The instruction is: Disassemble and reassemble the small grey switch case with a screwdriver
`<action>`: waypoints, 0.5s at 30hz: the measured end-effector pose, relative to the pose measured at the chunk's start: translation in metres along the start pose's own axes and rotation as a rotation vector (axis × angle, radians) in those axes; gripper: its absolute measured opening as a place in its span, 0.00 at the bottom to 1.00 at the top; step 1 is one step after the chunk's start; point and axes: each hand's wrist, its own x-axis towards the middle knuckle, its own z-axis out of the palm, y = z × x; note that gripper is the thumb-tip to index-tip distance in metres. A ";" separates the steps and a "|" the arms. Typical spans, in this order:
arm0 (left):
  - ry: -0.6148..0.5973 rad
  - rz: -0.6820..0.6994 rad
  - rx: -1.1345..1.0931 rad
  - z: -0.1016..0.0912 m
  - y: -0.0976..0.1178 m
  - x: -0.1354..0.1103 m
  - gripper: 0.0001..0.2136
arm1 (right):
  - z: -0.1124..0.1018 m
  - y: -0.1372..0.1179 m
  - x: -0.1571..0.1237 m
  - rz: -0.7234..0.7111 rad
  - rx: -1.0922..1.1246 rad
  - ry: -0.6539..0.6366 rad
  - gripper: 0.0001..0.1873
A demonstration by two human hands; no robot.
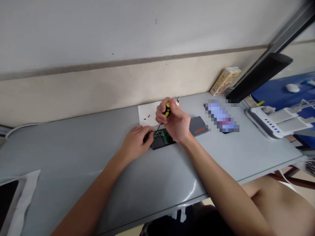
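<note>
An opened black electronic device (pixel 157 143) lies on the grey table, with a green circuit board (pixel 161 133) bare inside it. My left hand (pixel 136 141) grips its left end between thumb and fingers. My right hand (pixel 176 119) is closed around a yellow-and-black screwdriver (pixel 168 110). The thin shaft slants down to the left, its tip at the board close to my left fingertips; whether it sits in a screw is too small to tell. Beyond the device is a sheet of white paper (pixel 145 114) bearing several tiny dark screws. Right of my wrist, a flat dark grey panel (pixel 199 124) rests partly hidden.
A phone (pixel 220 116) with a lit, blurred screen lies to the right. Further right stands a white multi-slot charger (pixel 268 123). A carton (pixel 225 80) is against the wall (pixel 110 82). A dark-screened tablet-like thing (pixel 8 203) on white cloth occupies the lower left.
</note>
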 end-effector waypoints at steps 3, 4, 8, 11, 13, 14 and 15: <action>-0.002 -0.007 0.007 0.000 0.000 0.001 0.10 | 0.001 0.002 0.000 -0.047 0.028 0.030 0.22; -0.005 -0.012 0.011 0.000 0.000 0.001 0.10 | 0.002 0.003 -0.001 -0.052 0.033 0.035 0.22; -0.017 -0.026 0.017 0.001 0.000 0.001 0.10 | 0.005 0.004 -0.002 -0.024 0.014 0.033 0.23; -0.013 -0.038 0.014 0.001 -0.001 0.000 0.08 | 0.004 0.002 -0.002 -0.028 -0.002 0.055 0.23; -0.018 -0.041 0.015 0.001 -0.001 0.000 0.08 | 0.003 0.002 -0.002 -0.048 0.001 0.081 0.23; -0.021 -0.041 0.014 0.001 -0.001 0.000 0.08 | 0.003 0.002 -0.001 -0.059 0.006 0.089 0.22; -0.025 -0.041 0.011 0.000 0.000 0.001 0.08 | 0.003 0.003 -0.001 -0.066 0.012 0.092 0.22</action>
